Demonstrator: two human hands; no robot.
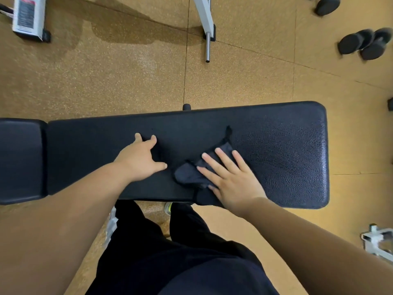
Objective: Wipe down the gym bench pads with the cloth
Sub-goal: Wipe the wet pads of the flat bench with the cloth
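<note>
Black padded counter (pixel 276 145) across frame centre, dark cloth (pixel 191 173) flattened under right hand (pixel 231 179), fingers spread, left hand (pixel 140 160) splayed, empty, beside it, dumbbells (pixel 365 43) upper right.

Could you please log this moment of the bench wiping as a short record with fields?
setting: gym floor, seen from above
long pad: black bench pad, lying across the view
short pad: second black pad, at the long pad's left end
cloth: dark cloth, flat on the long pad
right hand: right hand, fingers spread, pressed flat on the cloth
left hand: left hand, resting open on the long pad beside the cloth, not touching it
nearby: dumbbells, on the floor beyond the bench
</note>
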